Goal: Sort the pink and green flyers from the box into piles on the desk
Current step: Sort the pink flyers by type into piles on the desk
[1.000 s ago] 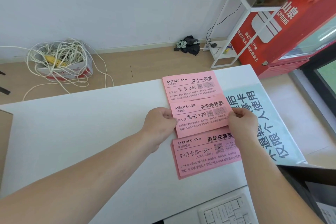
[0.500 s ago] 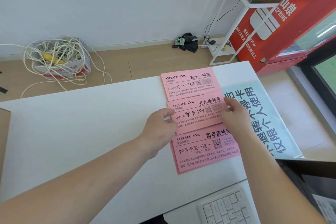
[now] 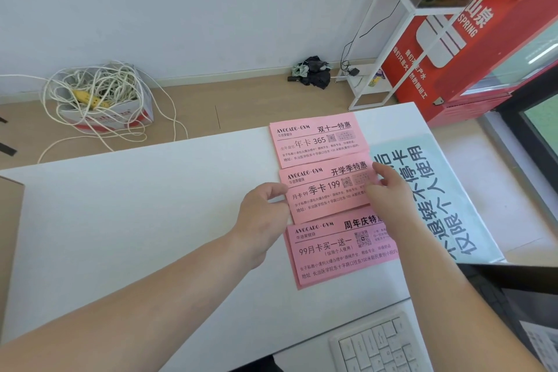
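Pink flyers [image 3: 327, 202]: head view only, three piles in one column on the white desk [image 3: 136, 220], roughly 3 o'clock of frame centre. Step in hand, my read: seating and squaring the middle pile [image 3: 320, 190]. Left hand [image 3: 262, 214] sits at its 9 o'clock end, fingers curled, thumb and forefinger tips at the paper edge; pinch or plain nudge, can't tell. Right hand [image 3: 389, 193] holds the 3 o'clock end, thumb flat on the print, other fingers curled at the edge. To do it well: push both ends inward evenly, keep the sheets flat on the desk, line the long edges parallel with the neighbours, then let go straight up so nothing drags. Thin paper, likely buckles if squeezed hard. Risk: middle pile's 12 o'clock edge laps over the far pile [image 3: 317, 142], its 6 o'clock edge meets the near pile [image 3: 338, 254], so a sideways shove could shift either. Look: salmon-pink rectangles, black print, different heading per pile, QR block toward 3 o'clock, all tilted slightly counter-clockwise. Near pile shows staggered edges at 7 o'clock, so several sheets, not squared. No green flyers in view. Pale blue sheet [image 3: 437, 190] with large characters lies just beside the column at 3 o'clock; keyboard [image 3: 377, 347] at 5 o'clock of frame; brown cardboard [image 3: 9, 235] at the 9 o'clock frame edge, maybe the box, can't confirm.
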Available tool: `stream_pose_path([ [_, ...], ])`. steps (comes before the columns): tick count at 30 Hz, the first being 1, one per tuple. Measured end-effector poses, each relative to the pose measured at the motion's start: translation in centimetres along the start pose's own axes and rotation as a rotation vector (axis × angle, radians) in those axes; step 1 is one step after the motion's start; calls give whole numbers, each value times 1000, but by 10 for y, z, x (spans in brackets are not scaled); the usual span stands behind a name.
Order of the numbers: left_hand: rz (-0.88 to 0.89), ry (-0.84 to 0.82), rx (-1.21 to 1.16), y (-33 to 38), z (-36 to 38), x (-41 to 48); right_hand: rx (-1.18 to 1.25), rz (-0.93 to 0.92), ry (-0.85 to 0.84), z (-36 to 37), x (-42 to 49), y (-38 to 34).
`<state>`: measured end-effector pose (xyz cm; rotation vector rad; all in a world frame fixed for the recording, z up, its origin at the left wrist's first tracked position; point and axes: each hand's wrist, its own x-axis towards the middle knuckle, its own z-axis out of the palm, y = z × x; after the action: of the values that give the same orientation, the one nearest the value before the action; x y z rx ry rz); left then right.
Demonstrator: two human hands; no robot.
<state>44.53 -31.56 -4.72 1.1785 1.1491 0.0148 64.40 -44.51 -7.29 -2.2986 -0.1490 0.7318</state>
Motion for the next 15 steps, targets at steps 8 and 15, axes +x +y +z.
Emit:
stream_pose_path([
  [8,-7,-19,33,-2,-8,2,-44,-42,29,1,-7,-2],
  [15,-175,27,-68,-30,-24,-21,-288,-62,165,6,-35,29],
])
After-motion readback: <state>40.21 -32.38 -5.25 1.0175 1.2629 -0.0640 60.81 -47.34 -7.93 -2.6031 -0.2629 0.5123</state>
